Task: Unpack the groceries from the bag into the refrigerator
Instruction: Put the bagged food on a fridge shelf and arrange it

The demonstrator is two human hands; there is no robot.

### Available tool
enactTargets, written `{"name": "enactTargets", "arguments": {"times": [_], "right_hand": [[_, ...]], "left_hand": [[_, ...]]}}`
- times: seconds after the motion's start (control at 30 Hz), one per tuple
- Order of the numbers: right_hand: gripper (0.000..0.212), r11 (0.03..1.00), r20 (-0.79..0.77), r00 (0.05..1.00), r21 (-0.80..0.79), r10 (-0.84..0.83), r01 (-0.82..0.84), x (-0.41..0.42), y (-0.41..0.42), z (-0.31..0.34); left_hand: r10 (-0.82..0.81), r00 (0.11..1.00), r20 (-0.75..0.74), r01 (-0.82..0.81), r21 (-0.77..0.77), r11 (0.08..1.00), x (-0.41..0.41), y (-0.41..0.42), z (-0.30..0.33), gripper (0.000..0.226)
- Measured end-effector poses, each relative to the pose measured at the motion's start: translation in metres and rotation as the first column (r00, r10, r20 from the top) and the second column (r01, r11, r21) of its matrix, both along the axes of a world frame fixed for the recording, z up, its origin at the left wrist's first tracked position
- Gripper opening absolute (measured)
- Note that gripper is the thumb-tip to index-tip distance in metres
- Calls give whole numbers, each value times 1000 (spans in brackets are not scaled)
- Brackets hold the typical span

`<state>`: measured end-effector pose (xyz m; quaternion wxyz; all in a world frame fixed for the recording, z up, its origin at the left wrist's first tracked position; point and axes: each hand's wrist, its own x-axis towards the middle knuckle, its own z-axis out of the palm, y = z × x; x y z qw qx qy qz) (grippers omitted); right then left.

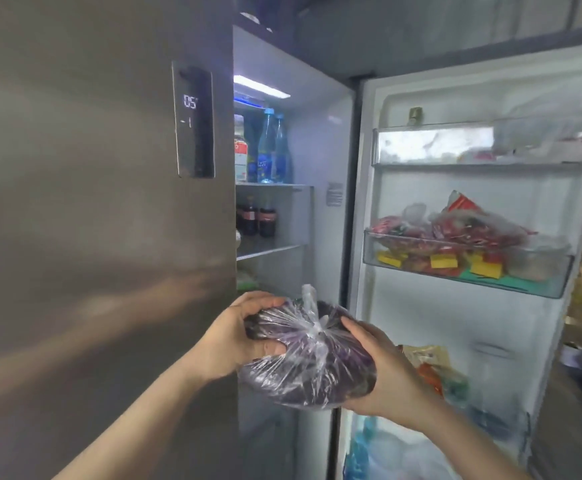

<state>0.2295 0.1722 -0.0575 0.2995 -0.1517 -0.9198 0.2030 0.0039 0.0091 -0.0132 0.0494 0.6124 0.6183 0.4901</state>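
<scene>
tied bag [312,355] | left grip [237,337] and right grip [379,372] clasp it | before open refrigerator [317,216] | blue bottles [272,150] above

Two hands [234,341] grip one knotted plastic bag [310,358] before one open refrigerator [317,150]. Two blue bottles [267,147] stand on its top shelf, two dark bottles [258,220] below; three door bins [469,268] show.

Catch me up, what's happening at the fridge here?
A person holds a knotted clear plastic bag of dark purple produce with both hands, left hand and right hand gripping either side. It's in front of the open fridge, not yet on a shelf. The right door is swung open with packed door bins; blue bottles stand on the top shelf inside.
</scene>
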Motion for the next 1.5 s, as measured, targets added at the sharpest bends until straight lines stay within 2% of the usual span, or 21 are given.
{"name": "enactTargets", "arguments": {"times": [0.27,0.4,0.5,0.77,0.9,1.0,1.13,1.23,1.37,1.5], "right_hand": [[110,997,-114,991,4,73,-73,-45,106,55],[107,991,-106,987,-49,122,-128,-77,156,75],[102,978,-165,970,-87,176,-192,-110,185,83],[84,931,-295,908,-122,298,-345,-224,263,87],[74,897,-328,865,-100,380,-432,-274,282,92],[63,890,-343,858,-114,381,-441,-309,294,95],[46,905,-430,847,-136,312,-403,-351,311,105],[46,930,-489,844,-158,220,-333,-379,326,109],[48,945,-548,837,-282,-14,-169,-401,329,103],[50,925,-500,826,-374,-261,66,-417,323,90]], "left_hand": [[70,997,-15,-66,199,978,-28,101,31,68],[161,982,96,-183,302,936,-48,139,37,63],[202,955,217,-272,367,890,-70,164,39,57],[403,835,374,-538,404,740,-125,227,19,52],[480,789,384,-612,414,674,-155,245,19,52],[544,753,369,-657,395,642,-175,255,26,51],[589,735,337,-678,370,635,-197,275,48,52],[623,736,265,-676,316,665,-222,294,68,50],[636,744,205,-667,166,726,-261,319,84,47],[691,721,57,-693,49,719,-296,338,81,40]]}}
